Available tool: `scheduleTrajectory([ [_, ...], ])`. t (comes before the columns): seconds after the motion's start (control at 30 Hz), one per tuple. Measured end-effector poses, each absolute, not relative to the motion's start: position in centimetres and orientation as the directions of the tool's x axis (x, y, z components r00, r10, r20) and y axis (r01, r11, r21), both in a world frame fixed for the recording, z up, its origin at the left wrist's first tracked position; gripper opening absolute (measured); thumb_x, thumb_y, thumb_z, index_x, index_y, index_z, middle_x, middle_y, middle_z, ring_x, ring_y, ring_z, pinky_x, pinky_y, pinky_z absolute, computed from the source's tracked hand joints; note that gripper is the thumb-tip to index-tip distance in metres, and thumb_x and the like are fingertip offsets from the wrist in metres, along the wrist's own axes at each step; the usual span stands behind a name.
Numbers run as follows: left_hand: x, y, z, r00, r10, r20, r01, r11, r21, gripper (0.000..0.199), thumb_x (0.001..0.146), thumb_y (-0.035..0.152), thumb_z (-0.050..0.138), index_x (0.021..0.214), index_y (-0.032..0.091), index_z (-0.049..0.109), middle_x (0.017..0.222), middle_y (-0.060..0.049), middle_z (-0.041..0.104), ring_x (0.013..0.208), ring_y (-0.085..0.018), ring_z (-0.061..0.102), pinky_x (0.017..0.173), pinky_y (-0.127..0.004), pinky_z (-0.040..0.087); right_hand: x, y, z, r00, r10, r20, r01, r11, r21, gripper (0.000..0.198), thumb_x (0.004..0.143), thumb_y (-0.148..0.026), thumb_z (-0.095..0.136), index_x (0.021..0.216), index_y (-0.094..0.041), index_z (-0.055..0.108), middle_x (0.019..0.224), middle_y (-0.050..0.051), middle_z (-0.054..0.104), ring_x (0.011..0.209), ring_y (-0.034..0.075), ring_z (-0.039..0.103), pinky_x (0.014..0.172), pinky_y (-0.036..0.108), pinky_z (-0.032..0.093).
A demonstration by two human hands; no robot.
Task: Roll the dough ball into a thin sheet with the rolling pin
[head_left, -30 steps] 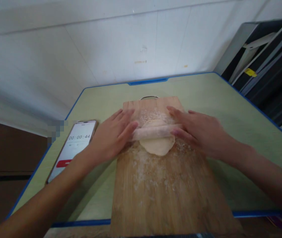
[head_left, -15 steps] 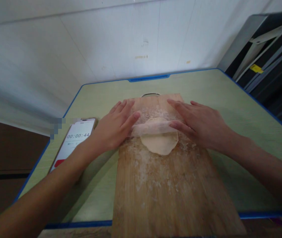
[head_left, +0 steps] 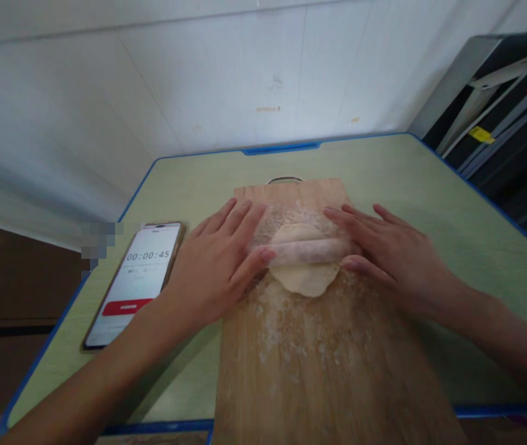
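Observation:
A pale, whitish rolling pin lies crosswise over a thin, roughly round sheet of dough. My left hand rests over the pin's left end, its fingers stretched forward and its thumb along the pin. At the other end, my right hand lies with fingers extended and spread, slightly blurred. Both palms hide the pin's ends. Under the dough is a wooden cutting board, dusted with flour and with a metal handle at its far edge.
The board stands on a light green table with a blue rim. Left of my forearm lies a phone with a running timer. Behind the table is a white wall; dark folded frames lean at the right.
The rolling pin and both my hands have come slightly toward me over the dough. The phone shows more fully beside my left arm, and its timer has gone from 44 to 45.

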State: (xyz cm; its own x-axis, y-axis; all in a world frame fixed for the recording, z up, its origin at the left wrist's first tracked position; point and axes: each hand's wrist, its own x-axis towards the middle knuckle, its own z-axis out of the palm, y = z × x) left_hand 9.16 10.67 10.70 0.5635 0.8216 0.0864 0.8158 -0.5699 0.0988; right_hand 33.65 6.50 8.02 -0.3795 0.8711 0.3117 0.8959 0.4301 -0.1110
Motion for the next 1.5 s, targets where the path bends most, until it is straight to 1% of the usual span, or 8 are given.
scheduleTrajectory([
  [0.27, 9.2, 9.7, 11.2, 0.578, 0.812, 0.082, 0.803, -0.584, 0.121, 0.078, 0.094, 0.061, 0.0, 0.144, 0.016, 0.039, 0.152, -0.008, 0.04, 0.143, -0.028, 0.03, 0.114, -0.048, 0.029, 33.8, 6.9, 7.6, -0.325, 0.906, 0.27, 0.916, 0.373, -0.15, 0.069, 0.096, -0.059, 0.013, 0.14, -0.015, 0.045, 0.131, 0.015, 0.061, 0.124, 0.029, 0.054, 0.106, 0.056, 0.036],
  [0.5, 9.3, 10.5, 11.5, 0.617, 0.784, 0.067, 0.772, -0.62, 0.143, 0.093, 0.089, 0.066, -0.01, 0.145, 0.008, 0.037, 0.151, -0.014, 0.04, 0.141, -0.027, 0.033, 0.115, -0.045, 0.028, 34.0, 7.2, 7.8, -0.254, 0.942, 0.219, 0.933, 0.298, -0.2, 0.072, 0.096, -0.058, 0.01, 0.141, -0.014, 0.044, 0.136, 0.015, 0.056, 0.125, 0.028, 0.053, 0.108, 0.054, 0.035],
  [0.63, 9.1, 10.4, 11.4, 0.647, 0.76, 0.066, 0.751, -0.65, 0.118, 0.088, 0.09, 0.068, -0.005, 0.143, 0.015, 0.042, 0.149, -0.011, 0.044, 0.141, -0.027, 0.034, 0.113, -0.046, 0.031, 33.9, 6.8, 7.8, -0.3, 0.917, 0.263, 0.917, 0.353, -0.186, 0.077, 0.095, -0.061, 0.007, 0.14, -0.012, 0.044, 0.137, 0.015, 0.056, 0.132, 0.028, 0.046, 0.109, 0.055, 0.033],
  [0.8, 9.8, 11.7, 11.3, 0.585, 0.81, 0.042, 0.802, -0.586, 0.116, 0.082, 0.094, 0.06, -0.001, 0.147, 0.007, 0.032, 0.15, -0.016, 0.04, 0.14, -0.03, 0.034, 0.113, -0.048, 0.029, 33.9, 6.9, 7.9, -0.229, 0.95, 0.214, 0.951, 0.265, -0.161, 0.072, 0.095, -0.059, 0.011, 0.142, -0.013, 0.042, 0.13, 0.015, 0.062, 0.117, 0.03, 0.06, 0.103, 0.054, 0.041],
  [0.97, 9.4, 10.9, 11.3, 0.635, 0.772, 0.033, 0.766, -0.634, 0.108, 0.085, 0.091, 0.066, -0.003, 0.144, 0.015, 0.039, 0.148, -0.01, 0.045, 0.14, -0.029, 0.036, 0.113, -0.047, 0.031, 33.9, 6.8, 7.8, -0.303, 0.909, 0.287, 0.921, 0.357, -0.158, 0.073, 0.096, -0.058, 0.01, 0.138, -0.011, 0.047, 0.136, 0.015, 0.057, 0.129, 0.029, 0.049, 0.107, 0.055, 0.036],
  [1.13, 9.5, 11.9, 10.8, 0.585, 0.809, 0.05, 0.8, -0.586, 0.13, 0.088, 0.09, 0.066, -0.005, 0.147, 0.01, 0.032, 0.151, -0.013, 0.04, 0.139, -0.028, 0.036, 0.113, -0.045, 0.03, 33.7, 7.5, 7.9, -0.214, 0.946, 0.245, 0.954, 0.256, -0.156, 0.072, 0.095, -0.06, 0.012, 0.14, -0.014, 0.045, 0.125, 0.015, 0.065, 0.111, 0.032, 0.063, 0.098, 0.056, 0.044],
  [1.27, 9.6, 12.0, 11.0, 0.588, 0.806, 0.069, 0.801, -0.592, 0.083, 0.079, 0.093, 0.061, 0.003, 0.144, 0.012, 0.038, 0.147, -0.013, 0.046, 0.14, -0.028, 0.036, 0.113, -0.048, 0.03, 33.6, 7.1, 7.8, -0.282, 0.915, 0.288, 0.928, 0.336, -0.16, 0.074, 0.095, -0.06, 0.01, 0.139, -0.012, 0.047, 0.135, 0.015, 0.058, 0.128, 0.029, 0.05, 0.106, 0.054, 0.038],
  [1.5, 9.6, 12.4, 11.4, 0.581, 0.814, -0.007, 0.797, -0.568, 0.205, 0.079, 0.093, 0.057, 0.002, 0.145, 0.008, 0.035, 0.151, -0.013, 0.039, 0.139, -0.025, 0.037, 0.114, -0.042, 0.028, 33.6, 7.2, 7.8, -0.248, 0.934, 0.258, 0.947, 0.289, -0.138, 0.066, 0.098, -0.055, 0.015, 0.14, -0.014, 0.045, 0.131, 0.014, 0.061, 0.119, 0.028, 0.058, 0.103, 0.053, 0.04],
])
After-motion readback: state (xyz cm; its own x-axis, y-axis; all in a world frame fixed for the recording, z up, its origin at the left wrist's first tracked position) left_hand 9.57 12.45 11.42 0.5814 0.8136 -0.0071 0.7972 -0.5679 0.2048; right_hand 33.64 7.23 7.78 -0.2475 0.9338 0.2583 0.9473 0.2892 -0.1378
